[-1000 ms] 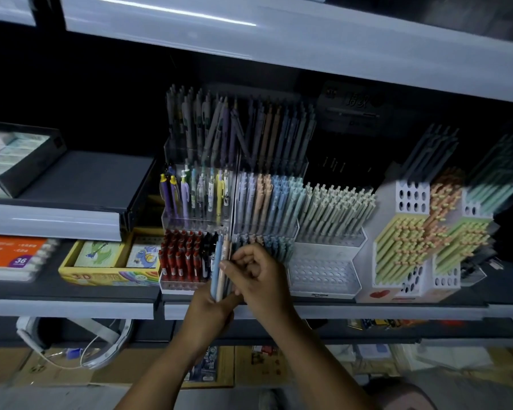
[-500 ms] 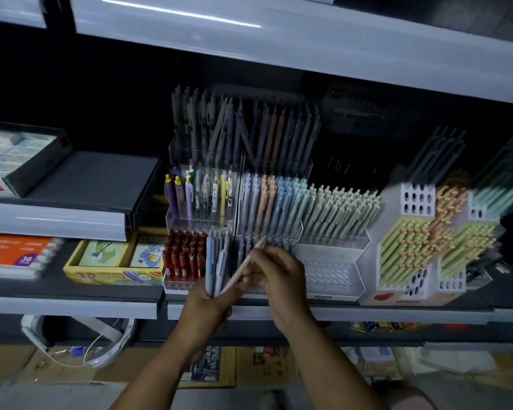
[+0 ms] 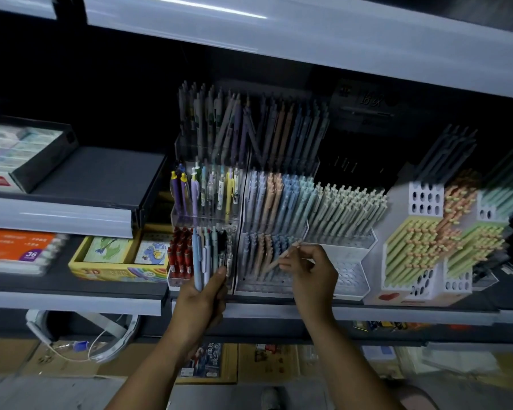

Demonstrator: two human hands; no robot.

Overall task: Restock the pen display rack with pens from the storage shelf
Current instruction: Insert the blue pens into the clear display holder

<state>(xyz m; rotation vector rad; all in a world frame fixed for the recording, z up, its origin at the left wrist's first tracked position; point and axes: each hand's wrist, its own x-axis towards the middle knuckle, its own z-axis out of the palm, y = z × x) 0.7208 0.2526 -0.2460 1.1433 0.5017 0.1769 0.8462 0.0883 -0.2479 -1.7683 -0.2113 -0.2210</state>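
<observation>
I see my left hand [image 3: 203, 303] curled round a bundle of pens [image 3: 202, 258] above the shelf edge [image 3: 397, 316], my right hand [image 3: 311, 273] pinching one peach pen [image 3: 282, 257] tilted over the display rack [image 3: 264, 287], with free holes [image 3: 350, 276] just beside it.

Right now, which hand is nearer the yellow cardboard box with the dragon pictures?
Left. The left hand, gripping a bundle of pastel pens, is right of the yellow cardboard box; the right hand, pinching a peach pen, is farther right.

Dim scene, dark shelf recess, soft blur, bowed wide-angle edges
</observation>
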